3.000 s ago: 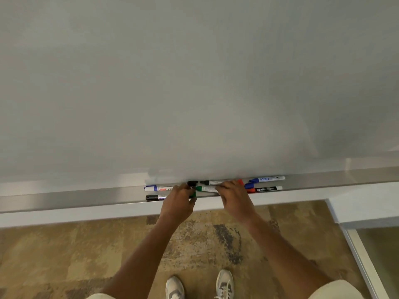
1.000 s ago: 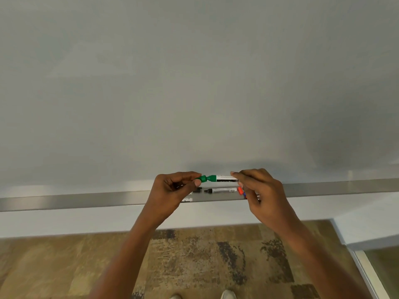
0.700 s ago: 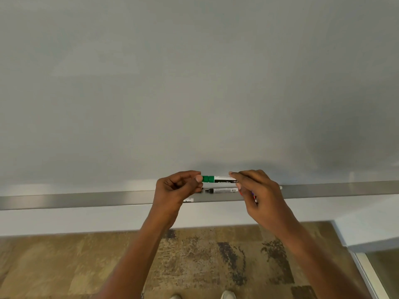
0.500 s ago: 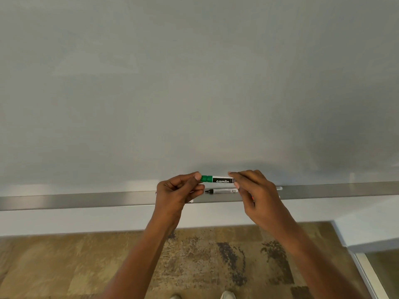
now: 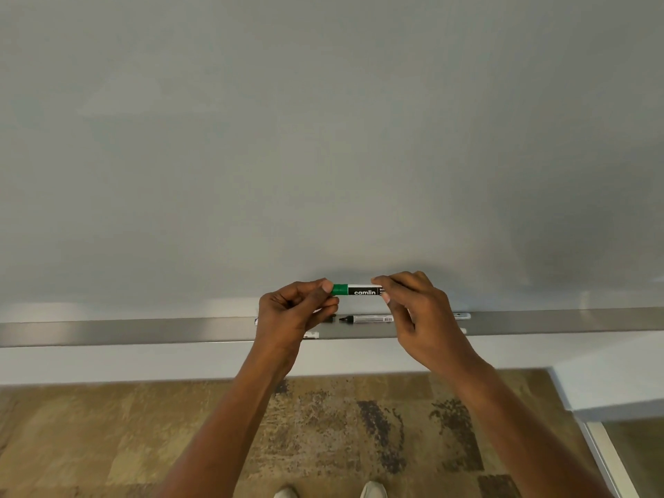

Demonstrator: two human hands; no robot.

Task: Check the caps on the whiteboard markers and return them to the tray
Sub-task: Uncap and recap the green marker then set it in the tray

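Note:
I hold a green marker (image 5: 354,290) level in front of the whiteboard, just above the metal tray (image 5: 143,330). My left hand (image 5: 293,314) pinches its green cap end; the cap itself is hidden by my fingers. My right hand (image 5: 418,314) grips the barrel's other end. On the tray below lies a black marker (image 5: 366,319) with its tip bare and a small black cap (image 5: 330,320) beside it. Ends of other markers (image 5: 461,316) peek out from behind both hands.
The whiteboard (image 5: 323,138) fills the upper view. Below the tray runs a white wall ledge (image 5: 107,361), then patterned brown carpet (image 5: 323,425). My shoes (image 5: 373,490) show at the bottom edge. A white frame (image 5: 603,458) stands at the lower right.
Both hands lifted the green marker off the tray. The left hand closed in over the green cap, pushing it along the barrel until my fingers cover it.

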